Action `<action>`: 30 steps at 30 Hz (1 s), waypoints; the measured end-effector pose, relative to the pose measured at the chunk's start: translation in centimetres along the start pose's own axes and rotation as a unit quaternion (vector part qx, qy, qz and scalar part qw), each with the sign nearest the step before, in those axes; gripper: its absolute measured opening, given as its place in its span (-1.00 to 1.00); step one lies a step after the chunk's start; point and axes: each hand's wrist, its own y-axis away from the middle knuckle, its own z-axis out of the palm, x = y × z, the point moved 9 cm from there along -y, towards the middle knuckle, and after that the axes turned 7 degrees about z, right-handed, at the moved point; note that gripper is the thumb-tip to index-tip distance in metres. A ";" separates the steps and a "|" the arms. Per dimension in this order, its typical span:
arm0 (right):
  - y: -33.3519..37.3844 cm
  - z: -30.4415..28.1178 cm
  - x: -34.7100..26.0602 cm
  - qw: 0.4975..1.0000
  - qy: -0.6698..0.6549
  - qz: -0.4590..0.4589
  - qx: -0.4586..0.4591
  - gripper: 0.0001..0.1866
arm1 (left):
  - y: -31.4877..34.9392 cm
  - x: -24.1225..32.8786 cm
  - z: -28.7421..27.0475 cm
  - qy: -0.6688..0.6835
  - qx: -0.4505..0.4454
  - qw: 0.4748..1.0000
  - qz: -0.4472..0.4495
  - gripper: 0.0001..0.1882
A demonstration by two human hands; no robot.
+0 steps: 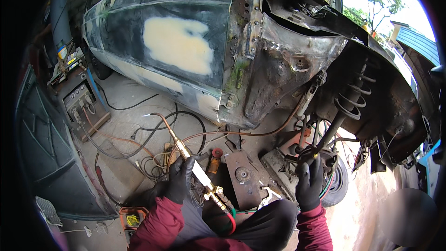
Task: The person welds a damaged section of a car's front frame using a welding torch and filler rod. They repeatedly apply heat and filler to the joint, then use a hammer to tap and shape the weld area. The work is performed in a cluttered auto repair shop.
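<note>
My left hand (180, 176), in a dark glove, is closed around the brass-and-silver body of a gas welding torch (199, 173). The torch's bent copper tip points up and left, with a small pale flame (147, 115) at its end. A red hose (232, 223) and a green one leave the valve end near my lap. On the right, my gloved right hand (309, 182) is raised with its fingers closed. A tiny yellow spot shows at its fingertips; what it holds is too small to name. Beyond that hand stands a coil spring strut (346, 109).
A car body (186, 88) with a pale filler patch and a bare, rusty front end fills the far side. An angle grinder (214, 160) and a brown metal plate (242, 190) lie before me. Cables snake from a welding machine (83, 102); a loose door panel (46, 144) stands left.
</note>
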 end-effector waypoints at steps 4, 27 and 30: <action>-3.1 4.1 -3.3 0.997 -0.009 -0.060 -0.055 -0.46 | 0.0 0.4 0.7 0.032 -0.005 0.999 -0.034 -0.58; 27.6 -10.5 27.5 0.891 -0.059 0.420 0.165 -0.54 | 3.7 5.6 9.2 0.088 -0.126 0.988 -0.007 -0.67; 17.4 -10.0 15.5 0.939 -0.189 0.268 0.107 -0.59 | 4.2 10.7 13.5 0.089 -0.194 0.970 0.119 -0.64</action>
